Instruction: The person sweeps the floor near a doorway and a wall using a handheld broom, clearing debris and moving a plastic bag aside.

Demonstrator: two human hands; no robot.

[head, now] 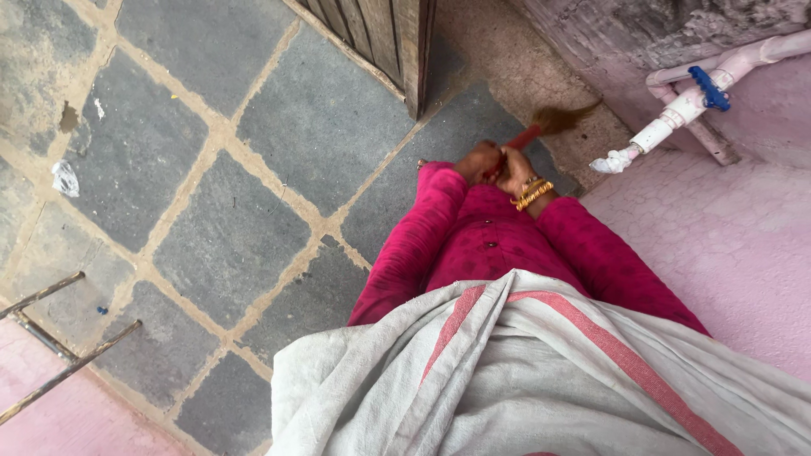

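Both my hands are clasped together in front of me on the red handle of a broom [525, 137]. My left hand [476, 160] grips the handle lower down. My right hand [517, 171], with gold bangles at the wrist, grips it beside the left. The broom's brown bristles [564, 117] are blurred and point toward the corner where the floor meets the pink wall. My magenta sleeves and a grey cloth with red stripes [524, 371] fill the lower view.
Grey stone floor tiles [228, 236] with sandy joints spread to the left. A wooden door edge [414, 51] stands ahead. A white pipe with a blue valve [708, 89] runs along the pink wall. Metal bars [59, 338] lie lower left; a scrap of litter [64, 178] lies left.
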